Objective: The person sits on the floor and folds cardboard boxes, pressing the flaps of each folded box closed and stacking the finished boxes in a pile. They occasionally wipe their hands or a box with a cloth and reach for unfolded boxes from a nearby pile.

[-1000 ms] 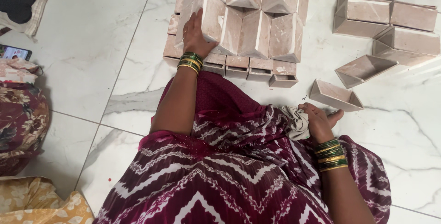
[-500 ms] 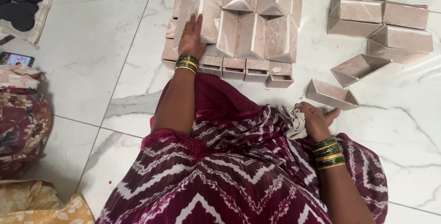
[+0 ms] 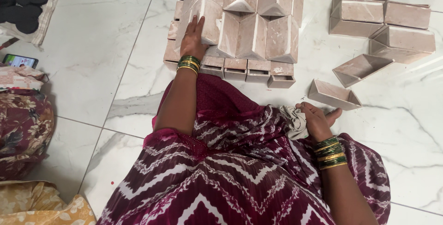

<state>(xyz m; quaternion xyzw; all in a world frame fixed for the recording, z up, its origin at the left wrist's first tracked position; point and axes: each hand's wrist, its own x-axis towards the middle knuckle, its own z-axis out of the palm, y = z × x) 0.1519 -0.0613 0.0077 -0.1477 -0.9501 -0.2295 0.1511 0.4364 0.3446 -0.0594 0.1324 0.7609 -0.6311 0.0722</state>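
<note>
White marble tiles cover the floor (image 3: 92, 68) where we sit, with grey veins running across them. Our left hand (image 3: 194, 38) lies flat, fingers spread and loose, against the side of the stack (image 3: 244, 22) of pinkish trough-shaped boxes straight ahead; it grips nothing, it only leans on one box. Our right hand (image 3: 318, 121) rests by our knee with fingers curled around a pale cloth (image 3: 295, 122), just beside a loose box (image 3: 333, 94) that lies open on the floor. We judge that we are steadying the stack while the right hand has the cloth ready, so the step in hand seems to be wiping or placing boxes. A next move would call for a free right hand, or the left one, to reach the loose box, and a gentle touch so the stack does not slide. We count five loose boxes on the right: two lying near us and three grouped farther (image 3: 383, 22). The stack shows about seven upright boxes over a lower row of about five; more may be hidden. At far left we see one phone (image 3: 19, 60) and a tray of dark discs (image 3: 25, 3), too many to count.
</note>
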